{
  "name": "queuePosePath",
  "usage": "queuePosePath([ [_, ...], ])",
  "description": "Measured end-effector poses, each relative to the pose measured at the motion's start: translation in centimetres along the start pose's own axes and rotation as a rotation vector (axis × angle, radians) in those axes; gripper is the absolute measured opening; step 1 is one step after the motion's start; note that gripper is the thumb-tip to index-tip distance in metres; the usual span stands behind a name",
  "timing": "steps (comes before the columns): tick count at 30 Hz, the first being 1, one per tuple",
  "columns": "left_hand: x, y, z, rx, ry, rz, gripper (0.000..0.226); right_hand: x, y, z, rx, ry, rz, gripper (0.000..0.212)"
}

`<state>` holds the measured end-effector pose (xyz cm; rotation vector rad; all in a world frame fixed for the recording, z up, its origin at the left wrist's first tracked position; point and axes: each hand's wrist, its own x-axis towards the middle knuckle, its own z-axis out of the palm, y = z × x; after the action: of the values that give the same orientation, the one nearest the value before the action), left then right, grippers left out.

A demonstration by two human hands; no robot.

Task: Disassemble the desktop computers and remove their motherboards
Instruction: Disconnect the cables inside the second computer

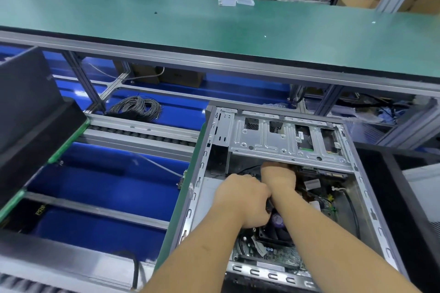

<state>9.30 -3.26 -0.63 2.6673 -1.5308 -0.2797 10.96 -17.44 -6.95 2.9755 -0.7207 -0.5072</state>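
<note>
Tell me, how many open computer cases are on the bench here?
1. The open computer case lies on its side right of centre, with both hands, left hand and right hand, inside it. The dark panels at the far left and right edges may belong to others; I cannot tell.

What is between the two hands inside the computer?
In the head view, barely a gap: the left hand and right hand nearly touch, with dark cables showing between them inside the computer case.
</note>
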Motion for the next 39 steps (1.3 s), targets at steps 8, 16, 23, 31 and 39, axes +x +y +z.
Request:
queuePosePath([
  [8,-0.1,0.0,-0.2,0.008,-0.002,0.002,0.017,0.4,0.2,-0.3,-0.074,-0.070,-0.088,0.025],
  [16,-0.1,-0.1,0.0,0.015,-0.009,-0.008,0.023,-0.3,0.4,0.3,-0.124,-0.006,-0.113,0.020],
  [23,-0.1,-0.1,0.1,0.029,-0.018,-0.018,0.022,-0.8,1.8,0.1,0.102,0.085,-0.177,0.015],
  [31,-0.2,-0.1,0.2,0.050,0.001,-0.002,0.030,-2.8,3.8,0.8,0.300,0.053,-0.280,0.034],
  [39,-0.3,-1.2,0.7,-0.338,0.363,-0.286,0.020,-3.8,4.8,0.0,0.398,0.024,-0.344,0.027],
])
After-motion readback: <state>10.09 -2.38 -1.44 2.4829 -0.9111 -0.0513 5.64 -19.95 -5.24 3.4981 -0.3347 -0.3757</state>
